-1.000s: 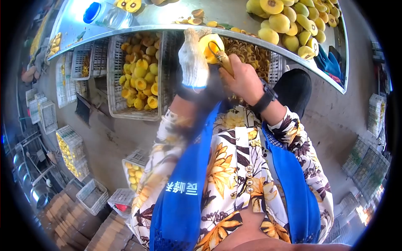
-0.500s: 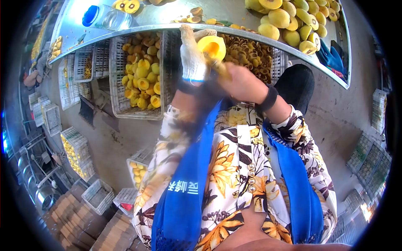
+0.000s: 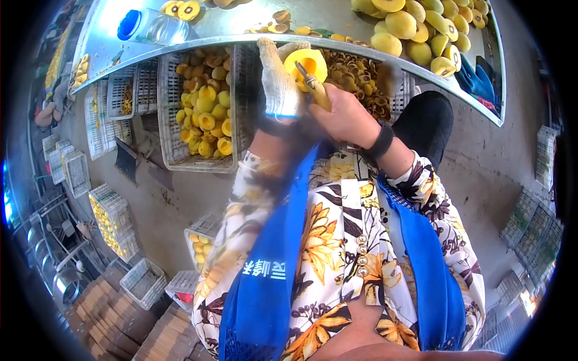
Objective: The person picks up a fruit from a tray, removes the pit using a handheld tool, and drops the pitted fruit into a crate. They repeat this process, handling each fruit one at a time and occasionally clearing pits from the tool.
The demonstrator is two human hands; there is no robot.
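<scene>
My left hand, in a white knit glove, holds a yellow peach half with its cut face and orange hollow turned up. My bare right hand is wrapped round the wooden handle of a pitting tool. The tool's metal tip lies over the hollow of the peach half. Below the hands, a crate holds many brown peach pits. To the left stands a white plastic crate with yellow peach halves in it.
A metal table edges the far side, with a pile of peach halves, a water bottle and blue gloves on it. More crates stand on the floor at left. A dark shoe is at right.
The tool has come into clear view, its tip now over the peach hollow, and my right hand has shifted slightly. A blurred brown shape now shows above the pit crate's right side.
</scene>
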